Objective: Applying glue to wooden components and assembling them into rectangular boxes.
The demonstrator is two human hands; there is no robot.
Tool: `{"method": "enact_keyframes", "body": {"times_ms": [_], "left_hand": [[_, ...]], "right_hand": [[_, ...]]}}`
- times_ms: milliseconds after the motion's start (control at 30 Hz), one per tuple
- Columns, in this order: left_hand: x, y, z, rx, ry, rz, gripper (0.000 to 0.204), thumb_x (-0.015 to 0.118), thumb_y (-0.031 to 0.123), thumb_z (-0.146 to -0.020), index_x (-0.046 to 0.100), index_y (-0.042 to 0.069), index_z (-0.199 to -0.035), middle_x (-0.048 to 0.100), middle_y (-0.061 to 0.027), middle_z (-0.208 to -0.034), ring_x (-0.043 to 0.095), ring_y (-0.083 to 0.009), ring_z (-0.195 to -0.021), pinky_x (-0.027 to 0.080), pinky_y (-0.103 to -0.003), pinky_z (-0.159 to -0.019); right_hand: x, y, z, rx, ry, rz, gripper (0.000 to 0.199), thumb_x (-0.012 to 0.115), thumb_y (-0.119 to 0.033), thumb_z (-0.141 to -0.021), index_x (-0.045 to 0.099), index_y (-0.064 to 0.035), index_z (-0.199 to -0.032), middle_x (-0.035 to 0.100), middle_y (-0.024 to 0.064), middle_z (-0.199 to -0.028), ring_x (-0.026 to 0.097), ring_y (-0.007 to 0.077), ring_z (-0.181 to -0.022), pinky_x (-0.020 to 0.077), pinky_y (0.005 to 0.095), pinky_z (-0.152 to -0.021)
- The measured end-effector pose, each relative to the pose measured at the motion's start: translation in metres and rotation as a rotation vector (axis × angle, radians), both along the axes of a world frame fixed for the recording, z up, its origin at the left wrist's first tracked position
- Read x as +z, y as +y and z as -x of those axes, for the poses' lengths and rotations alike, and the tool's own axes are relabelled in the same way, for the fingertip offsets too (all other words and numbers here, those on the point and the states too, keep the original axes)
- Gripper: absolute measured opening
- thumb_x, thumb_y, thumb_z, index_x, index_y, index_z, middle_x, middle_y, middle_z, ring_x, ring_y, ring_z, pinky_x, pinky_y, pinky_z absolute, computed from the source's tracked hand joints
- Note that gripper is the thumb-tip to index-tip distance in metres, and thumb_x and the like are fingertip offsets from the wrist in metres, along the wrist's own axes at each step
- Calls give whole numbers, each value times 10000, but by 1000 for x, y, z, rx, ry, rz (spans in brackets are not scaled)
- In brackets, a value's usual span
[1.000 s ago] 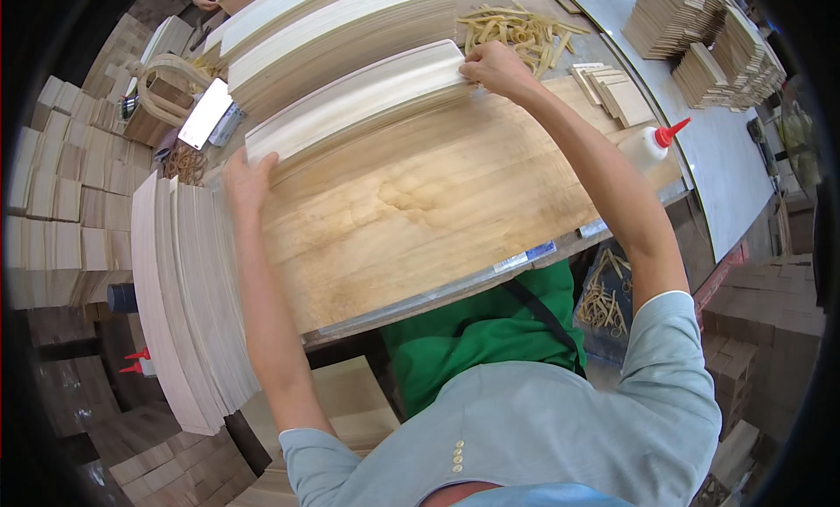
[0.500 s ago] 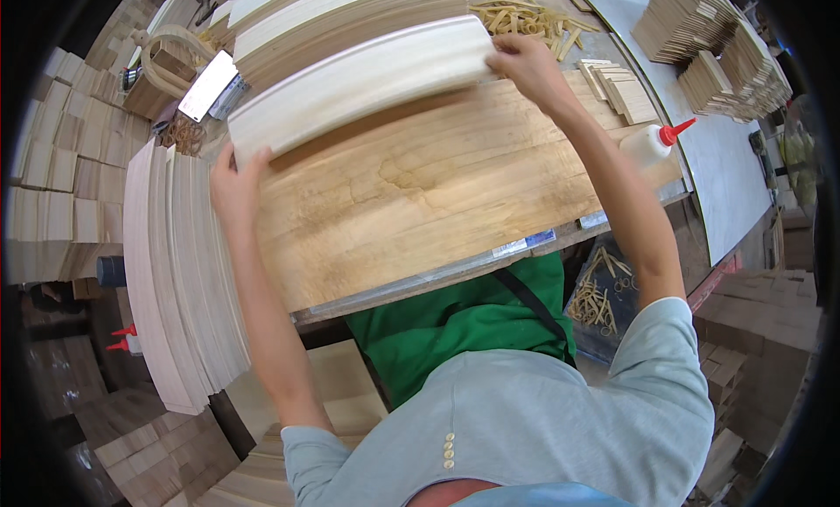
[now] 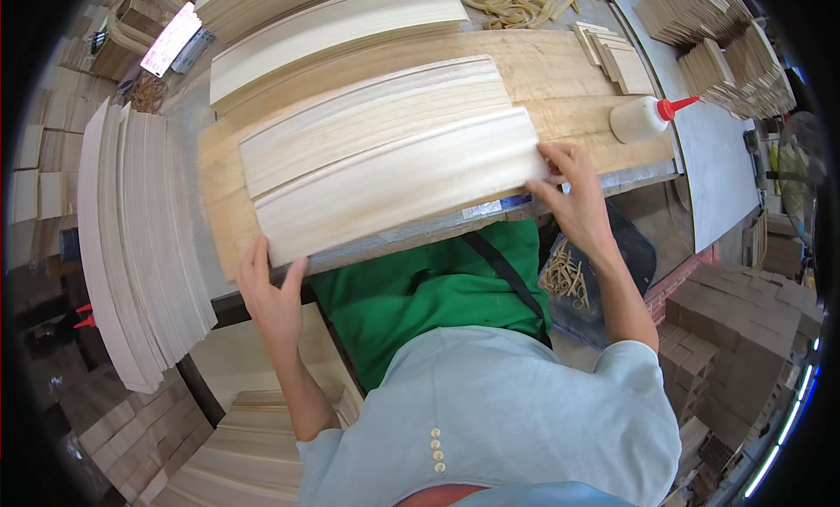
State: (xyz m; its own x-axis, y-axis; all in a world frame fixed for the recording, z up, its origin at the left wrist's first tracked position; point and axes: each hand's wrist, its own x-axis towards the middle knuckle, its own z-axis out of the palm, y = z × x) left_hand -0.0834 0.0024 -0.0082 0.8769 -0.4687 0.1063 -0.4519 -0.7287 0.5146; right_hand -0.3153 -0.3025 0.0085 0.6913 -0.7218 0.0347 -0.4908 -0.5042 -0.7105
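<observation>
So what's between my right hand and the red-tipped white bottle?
In the head view, only a bare stretch of wooden board lies between your right hand and the white bottle.

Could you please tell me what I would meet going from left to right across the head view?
Left stack, left hand, front board, right hand, white bottle.

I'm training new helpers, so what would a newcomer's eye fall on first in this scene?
Probably the pale wooden boards in the middle, with the left hand and right hand at opposite ends of the nearer one. Next, perhaps, the white bottle with its bright red tip, on the right of the worktop. The green cloth below the worktop's near edge also stands out.
</observation>
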Motion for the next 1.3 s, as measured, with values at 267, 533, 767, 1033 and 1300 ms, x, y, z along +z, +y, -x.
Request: {"method": "enact_keyframes", "body": {"times_ms": [267, 533, 767, 1033, 1300], "left_hand": [[5, 1, -14, -40, 135, -37, 545, 744, 126, -735, 546, 3, -1228, 522, -148, -1177, 484, -304, -1110, 374, -383, -976], [-5, -5, -45, -335, 138, 50, 842, 774, 75, -653, 372, 32, -1392, 311, -180, -1463, 250, -307, -1379, 237, -385, -1113], [-13, -7, -54, -340, 170, 73, 887, 765, 35, -632, 336, 18, -1409, 273, -171, -1492, 229, -299, -1392, 192, -378, -1134], [-11, -5, -49, -319, 236, 151, 886, 730, 2, -629, 321, 19, -1415, 293, -154, -1481, 240, -275, -1386, 161, -364, -1142], [-7, -10, -37, -179, 175, 529, 440, 579, -6, -848, 512, 5, -1283, 532, -111, -1289, 458, -225, -1220, 295, -337, -1058]], "right_hand": [[-17, 3, 5, 93, 42, 139, 466, 695, -65, -746, 549, 30, -1179, 536, 167, -1098, 489, 326, -1040, 407, 382, -901], [-20, -11, -1, 199, 45, 241, 461, 706, -75, -734, 569, -12, -1170, 534, 131, -1170, 461, 304, -1115, 387, 380, -942], [-29, -12, 0, 193, -10, 268, 451, 719, -80, -720, 586, -24, -1148, 542, 115, -1177, 470, 296, -1114, 410, 375, -932], [-25, -35, 40, -389, -312, 19, 427, 704, -117, -794, 547, -26, -1181, 563, 127, -1116, 513, 246, -1082, 432, 334, -903], [-37, -120, 83, -431, -541, -112, 744, 740, -126, -768, 335, -20, -1383, 486, 139, -1274, 513, 230, -1130, 414, 353, -950]]}}
